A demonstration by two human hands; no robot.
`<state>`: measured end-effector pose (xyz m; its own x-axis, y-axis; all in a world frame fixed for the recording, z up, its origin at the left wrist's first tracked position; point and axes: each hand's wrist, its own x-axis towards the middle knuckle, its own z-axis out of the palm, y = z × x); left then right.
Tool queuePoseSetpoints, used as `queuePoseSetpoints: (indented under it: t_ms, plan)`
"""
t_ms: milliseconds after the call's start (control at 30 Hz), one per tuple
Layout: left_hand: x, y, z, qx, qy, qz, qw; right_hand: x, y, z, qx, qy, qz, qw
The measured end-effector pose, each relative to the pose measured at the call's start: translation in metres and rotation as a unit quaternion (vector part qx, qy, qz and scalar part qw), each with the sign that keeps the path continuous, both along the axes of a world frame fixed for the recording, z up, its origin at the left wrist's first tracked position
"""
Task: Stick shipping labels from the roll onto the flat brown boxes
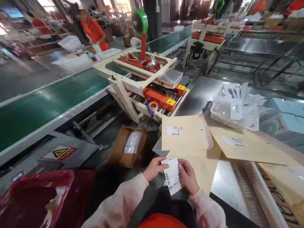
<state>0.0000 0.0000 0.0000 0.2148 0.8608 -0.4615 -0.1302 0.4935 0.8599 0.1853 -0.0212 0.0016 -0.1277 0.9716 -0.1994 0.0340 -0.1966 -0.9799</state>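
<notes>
A white printed shipping label (173, 177) is held up in front of me, its barcodes and text facing me. My left hand (155, 168) pinches its upper left edge, thumb lying over the front. Along the upper right edge, my right hand (188, 175) grips the same label between thumb and fingers. Just beyond lie several tan envelopes: one labelled envelope (187, 139) is nearest the hands, and another labelled envelope (256, 150) lies to its right. Partly covered beneath them is a further envelope (201, 164).
Left of the table, a cardboard box (114, 152) holds white packets. A red-lined bin (68, 190) stands lower left. Ahead are a carton-taping machine (147, 91) and a green conveyor (47, 103). A white basket (220, 119) of papers sits right. A person in orange (96, 33) stands beyond the conveyor.
</notes>
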Motion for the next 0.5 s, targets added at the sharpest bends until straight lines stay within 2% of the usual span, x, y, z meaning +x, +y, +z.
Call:
queuePoseSetpoints:
  t_ms: [67, 133, 200, 267, 333, 400, 500]
  plan:
    - [0.002, -0.004, -0.005, 0.002, -0.002, -0.011, 1.000, 0.005, 0.003, -0.010, 0.054, -0.113, -0.024, 0.992]
    - [0.002, -0.005, -0.011, 0.006, -0.004, -0.024, 1.000, 0.012, 0.015, -0.022, 0.089, -0.231, -0.026, 0.969]
    - [-0.002, -0.002, -0.017, 0.015, -0.009, -0.047, 0.999, 0.023, 0.038, -0.033, 0.103, -0.371, -0.011, 0.923]
    - [-0.008, 0.002, -0.022, 0.021, -0.011, -0.057, 0.998, 0.036, 0.068, -0.043, 0.099, -0.445, 0.023, 0.890]
    - [-0.010, 0.007, -0.028, 0.020, -0.018, -0.060, 0.998, 0.050, 0.095, -0.049, 0.096, -0.459, 0.040, 0.882]
    - [-0.008, 0.009, -0.032, 0.009, -0.027, -0.060, 0.998, 0.060, 0.111, -0.051, 0.087, -0.453, 0.029, 0.887]
    - [0.004, 0.006, -0.040, -0.023, 0.000, -0.047, 0.999, 0.060, 0.100, -0.049, 0.076, -0.417, 0.020, 0.905]
